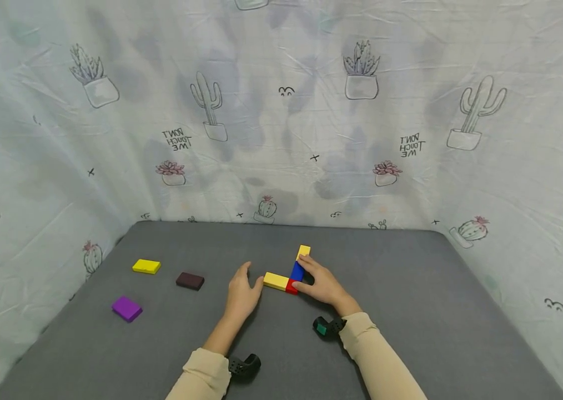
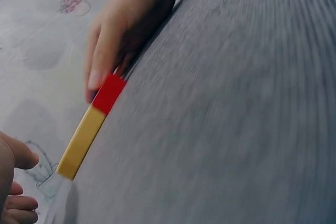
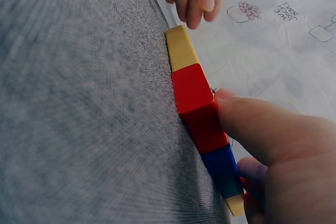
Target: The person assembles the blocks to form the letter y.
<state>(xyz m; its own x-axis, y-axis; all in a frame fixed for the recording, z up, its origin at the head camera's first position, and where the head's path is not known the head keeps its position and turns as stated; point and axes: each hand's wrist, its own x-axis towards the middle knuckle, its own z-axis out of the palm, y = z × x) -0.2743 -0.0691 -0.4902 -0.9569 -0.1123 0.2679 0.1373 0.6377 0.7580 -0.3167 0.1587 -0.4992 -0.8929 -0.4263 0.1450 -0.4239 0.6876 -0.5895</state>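
Four-sided blocks form a bent line on the grey table (image 1: pixel 411 311). A pale yellow block (image 1: pixel 275 281) runs left from a red block (image 1: pixel 291 286) at the corner. Behind the red one extends a blue block (image 1: pixel 297 271), then a second pale yellow block (image 1: pixel 303 250). My right hand (image 1: pixel 325 286) touches this line from the right: its thumb rests at the red block (image 3: pixel 191 88), and its fingers lie along the blue block (image 3: pixel 222 170) and the far yellow end. My left hand (image 1: pixel 242 294), fingers loosely extended, hovers just beside the left end of the pale yellow block (image 2: pixel 81 142), holding nothing.
To the left on the table lie a bright yellow block (image 1: pixel 146 266), a dark brown block (image 1: pixel 190 281) and a purple block (image 1: pixel 127 309). A pale curtain (image 1: pixel 281 139) with cactus drawings rises behind the table and along both sides.
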